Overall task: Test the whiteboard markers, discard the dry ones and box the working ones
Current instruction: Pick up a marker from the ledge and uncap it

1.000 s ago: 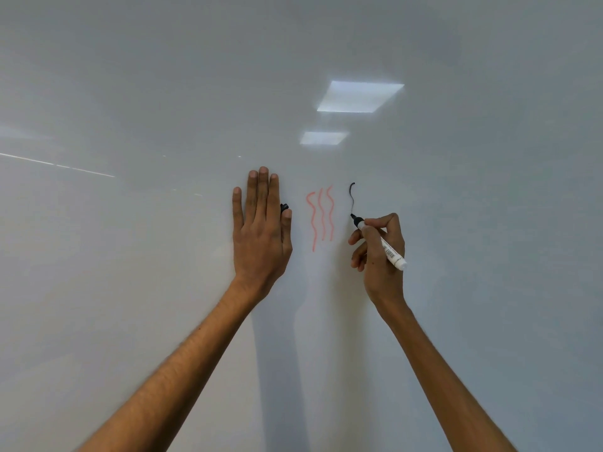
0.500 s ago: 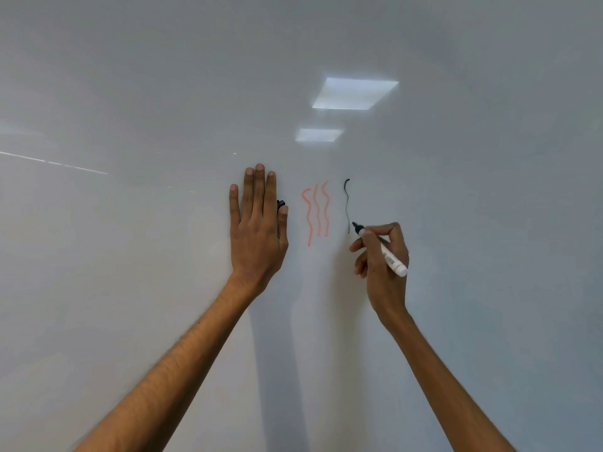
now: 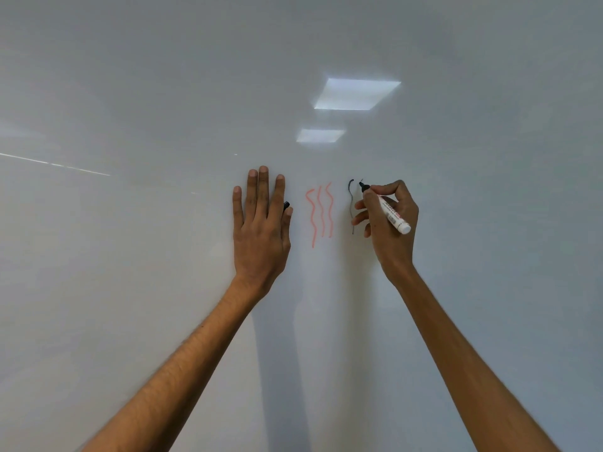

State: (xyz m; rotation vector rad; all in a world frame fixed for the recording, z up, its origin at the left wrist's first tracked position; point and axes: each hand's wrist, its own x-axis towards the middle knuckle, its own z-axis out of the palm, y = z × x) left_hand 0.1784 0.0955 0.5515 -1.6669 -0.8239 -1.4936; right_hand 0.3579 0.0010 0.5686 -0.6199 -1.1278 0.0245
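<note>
The marker [image 3: 388,212] was gripped in the curled fingers of the right hand [image 3: 391,233], its black tip held at the whiteboard [image 3: 146,288] just right of a black wavy line [image 3: 351,203]. The left hand [image 3: 261,230] was laid flat on the board, fingers straight, with a black cap [image 3: 286,204] lodged by its thumb. Three red wavy lines [image 3: 321,212] were seen between the hands.

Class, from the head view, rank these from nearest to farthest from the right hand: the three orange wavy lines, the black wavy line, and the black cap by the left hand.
1. black wavy line, just left of the right hand, which grips the marker.
2. orange wavy lines, midway between the hands.
3. black cap, farthest left, at the left hand beside its thumb.
</note>
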